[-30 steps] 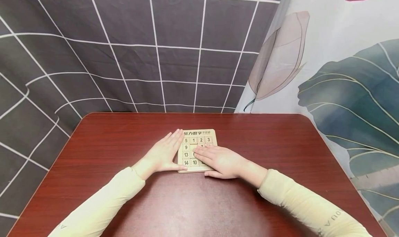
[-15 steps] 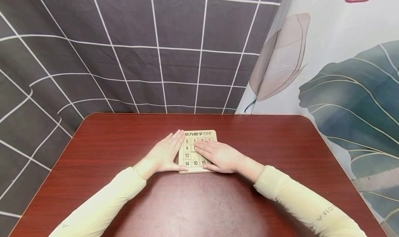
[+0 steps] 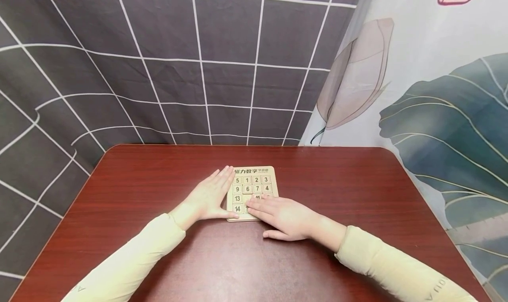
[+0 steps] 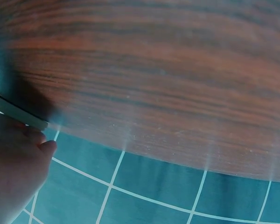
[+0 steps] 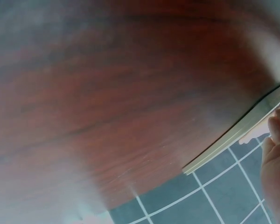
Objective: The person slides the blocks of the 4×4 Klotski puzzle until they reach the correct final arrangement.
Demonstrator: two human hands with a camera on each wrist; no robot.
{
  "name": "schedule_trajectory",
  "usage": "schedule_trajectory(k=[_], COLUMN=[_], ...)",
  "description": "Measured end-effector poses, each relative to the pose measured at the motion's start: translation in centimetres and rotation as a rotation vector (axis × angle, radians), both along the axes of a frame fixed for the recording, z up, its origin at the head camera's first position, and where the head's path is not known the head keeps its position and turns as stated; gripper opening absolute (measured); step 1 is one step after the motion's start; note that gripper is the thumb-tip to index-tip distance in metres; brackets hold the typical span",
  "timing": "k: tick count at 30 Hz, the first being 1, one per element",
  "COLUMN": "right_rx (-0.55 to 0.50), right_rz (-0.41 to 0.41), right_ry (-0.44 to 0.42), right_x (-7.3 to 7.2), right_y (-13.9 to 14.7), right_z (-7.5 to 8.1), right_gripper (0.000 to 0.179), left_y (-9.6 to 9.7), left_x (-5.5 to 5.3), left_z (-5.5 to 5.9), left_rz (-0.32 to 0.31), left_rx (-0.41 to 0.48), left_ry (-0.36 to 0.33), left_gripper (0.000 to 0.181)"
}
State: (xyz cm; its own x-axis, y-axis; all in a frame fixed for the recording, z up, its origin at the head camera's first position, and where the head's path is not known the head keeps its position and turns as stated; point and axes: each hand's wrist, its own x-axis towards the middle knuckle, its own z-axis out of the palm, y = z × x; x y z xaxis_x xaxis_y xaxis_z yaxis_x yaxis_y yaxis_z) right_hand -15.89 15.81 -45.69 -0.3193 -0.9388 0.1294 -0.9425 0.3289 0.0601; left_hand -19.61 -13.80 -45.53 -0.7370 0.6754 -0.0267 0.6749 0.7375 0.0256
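Observation:
A pale wooden number slide puzzle (image 3: 251,171) lies flat on the table, with rows of numbered square tiles under a printed title. My left hand (image 3: 208,197) steadies its left side, fingers straight along the edge and thumb on the lower left corner. My right hand (image 3: 289,217) lies over the lower right part, straight fingertips touching a tile in the bottom row, second column. Just above those fingertips is a bare gap in the third row. Tiles 6 (image 3: 248,189) and 7 (image 3: 257,188) show in the second row; several lower right tiles are hidden.
The puzzle rests on a reddish-brown wooden table (image 3: 238,253) with rounded far corners. Behind it hangs a dark curtain with a white grid (image 3: 226,81). A white curtain with large leaf prints (image 3: 448,130) hangs at the right.
My right hand first went up the puzzle, then came back down towards the bottom row. Tile 6 now sits in the second row, with the gap below it. My left hand stays put.

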Motion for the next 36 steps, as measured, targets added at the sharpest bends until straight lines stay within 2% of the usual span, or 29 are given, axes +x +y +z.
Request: schedule_trajectory(k=[6,13,19,26,32,36], right_rx=[0.017,0.022,0.027,-0.001,-0.03,-0.035], right_rz=[-0.001,-0.054,-0.072,-0.082,-0.035,-0.012], right_ry=[0.004,-0.018,-0.006,-0.029,0.011,0.017], right_x=[-0.1,-1.4,-2.0,-1.0,0.2,0.5], right_y=[-0.1,-0.6,-0.8,0.6,2.2,2.4], right_z=[0.0,0.1,0.4,0.6,0.3,0.1], right_gripper=[0.068,0.066,0.064,0.067,0.064,0.063], left_y=[0.0,0.1,0.1,0.1,0.0,0.0], left_x=[-0.1,-0.1,-0.4,-0.3,-0.1,0.0], left_z=[0.1,0.4,0.3,0.4,0.1,0.1], left_rz=[-0.003,-0.001,-0.013,-0.013,-0.008,-0.005], left_rx=[-0.008,0.002,0.002,0.014,0.01,0.019], left_ry=[0.01,0.002,0.025,0.01,0.005,0.002], left_gripper=[0.126,0.126,0.124,0.123,0.122,0.122])
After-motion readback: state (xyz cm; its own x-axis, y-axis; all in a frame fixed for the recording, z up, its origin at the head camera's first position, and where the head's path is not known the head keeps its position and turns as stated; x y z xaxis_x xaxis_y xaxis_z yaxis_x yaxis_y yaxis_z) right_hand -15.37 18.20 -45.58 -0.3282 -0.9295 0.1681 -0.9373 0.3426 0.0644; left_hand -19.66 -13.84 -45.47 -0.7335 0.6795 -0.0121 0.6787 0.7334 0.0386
